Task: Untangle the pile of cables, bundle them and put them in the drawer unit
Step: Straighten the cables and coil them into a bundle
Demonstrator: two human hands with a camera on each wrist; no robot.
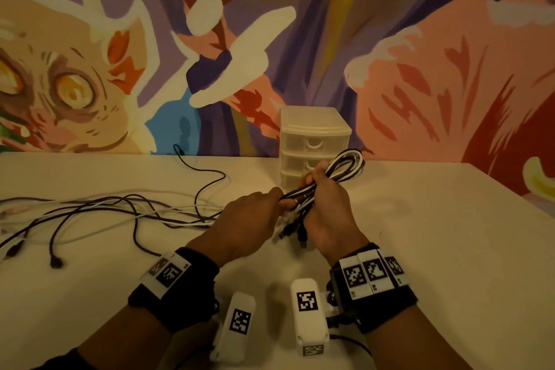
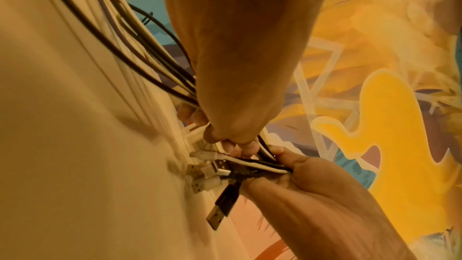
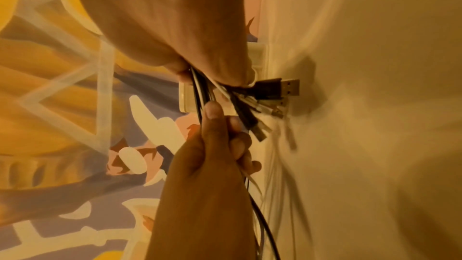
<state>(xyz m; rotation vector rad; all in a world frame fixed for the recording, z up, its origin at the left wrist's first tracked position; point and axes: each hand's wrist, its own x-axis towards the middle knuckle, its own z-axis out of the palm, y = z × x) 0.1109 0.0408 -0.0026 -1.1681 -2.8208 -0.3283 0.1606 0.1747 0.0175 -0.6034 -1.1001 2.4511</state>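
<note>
My right hand point(image 1: 322, 189) grips a folded bundle of black and white cables point(image 1: 345, 164) above the table, its loop reaching toward the drawer unit point(image 1: 312, 129). Several USB plugs point(image 1: 295, 234) hang below that fist. My left hand point(image 1: 270, 203), just left of it, pinches the same cables where they run off as loose strands point(image 1: 120, 206) across the left of the table. In the left wrist view, my left hand's fingertips point(image 2: 235, 143) hold the strands beside the plugs point(image 2: 221, 205). In the right wrist view, my right hand point(image 3: 200, 66) is closed round the cables above a black USB plug point(image 3: 282, 88).
The translucent drawer unit stands at the back centre against a painted mural wall, all drawers closed. Loose cable ends point(image 1: 55, 263) lie near the table's left front. Bare tabletop point(image 1: 435, 234) stretches to the right. White tagged camera housings point(image 1: 309, 309) sit under my wrists.
</note>
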